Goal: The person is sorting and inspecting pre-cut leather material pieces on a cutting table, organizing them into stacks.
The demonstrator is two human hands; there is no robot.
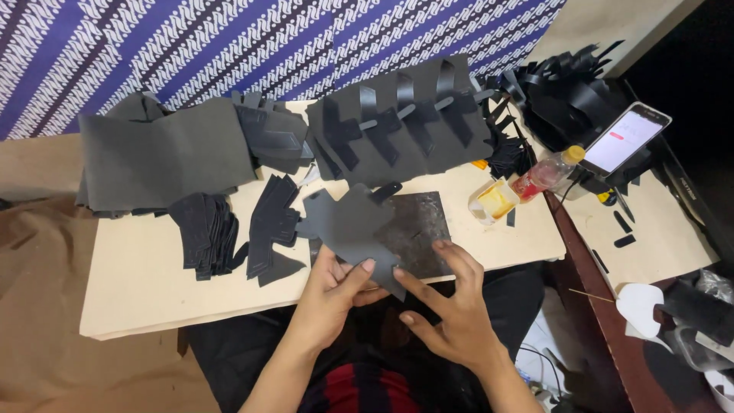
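A flat dark grey cut piece (353, 224) with notched edges and a small tab at its top was held up over the near edge of the surface (153, 283). The left hand (336, 287) pinched its lower edge, thumb on the face and fingers behind, hidden by the piece. The right hand (449, 306) met the piece's lower right corner with thumb and forefinger, the other fingers spread loose; whether it truly gripped or only touched was hard to tell. Behind the piece lay a dark square slab (417, 229), partly covered by it.

To the left on the pale surface sat a fanned stack of black cut shapes (206, 233) and a second, smaller stack (271, 229) just beside it. Further back lay a pile of large grey sheets (164, 153) and a row of grey pieces with black straps (401, 122) overlapping one another, their lower layers hidden. Right of the slab stood a small tub of yellow paste (493, 200) and a tipped clear bottle with a yellow cap (547, 173). A lit phone (625, 139) leaned against a heap of black strips (566, 88), dim and hard to make out. The person's forearms were cut off by the lower frame edge.
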